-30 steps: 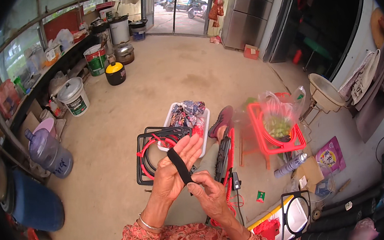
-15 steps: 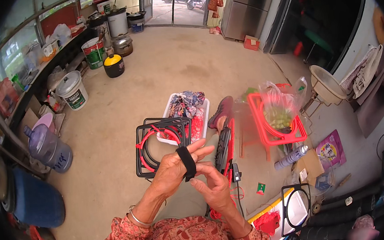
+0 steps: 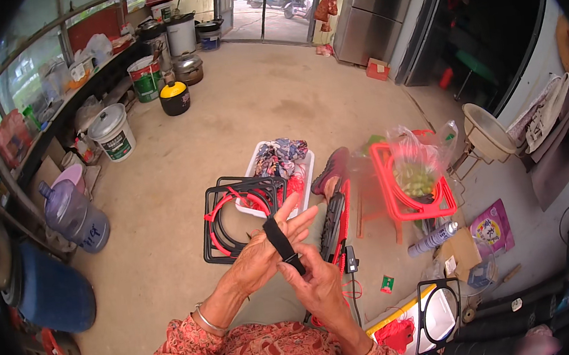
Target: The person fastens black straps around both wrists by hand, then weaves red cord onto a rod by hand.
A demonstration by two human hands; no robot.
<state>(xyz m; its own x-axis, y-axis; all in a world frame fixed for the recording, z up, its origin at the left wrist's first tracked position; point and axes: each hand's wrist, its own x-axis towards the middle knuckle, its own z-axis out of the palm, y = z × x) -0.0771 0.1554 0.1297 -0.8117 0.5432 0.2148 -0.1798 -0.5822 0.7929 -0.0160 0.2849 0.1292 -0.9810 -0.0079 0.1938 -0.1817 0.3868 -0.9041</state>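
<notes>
A black strap [image 3: 279,241] lies across the fingers of my left hand [image 3: 252,264], which is stretched out with fingers apart. My right hand [image 3: 319,285] is closed on the lower end of this strap, pinching it between thumb and fingers. Whether the strap goes all the way round the left hand is hidden. Just beyond the hands are black square frames [image 3: 210,219] with red and black rings inside. Behind them a white tray [image 3: 253,158] holds a patterned cloth [image 3: 284,154] and red netting or cord.
A red stool-like frame [image 3: 385,188] with a plastic bag of green produce stands to the right. Nearer are a spray can [image 3: 434,238], a white box [image 3: 441,309] and another black frame [image 3: 419,332]. Water jug [image 3: 80,221] and blue barrel [image 3: 56,292] line the left.
The strap's lower end has been drawn out to the right between my right fingers. My left fingers have spread and tilted upward. The whole view has shifted slightly.
</notes>
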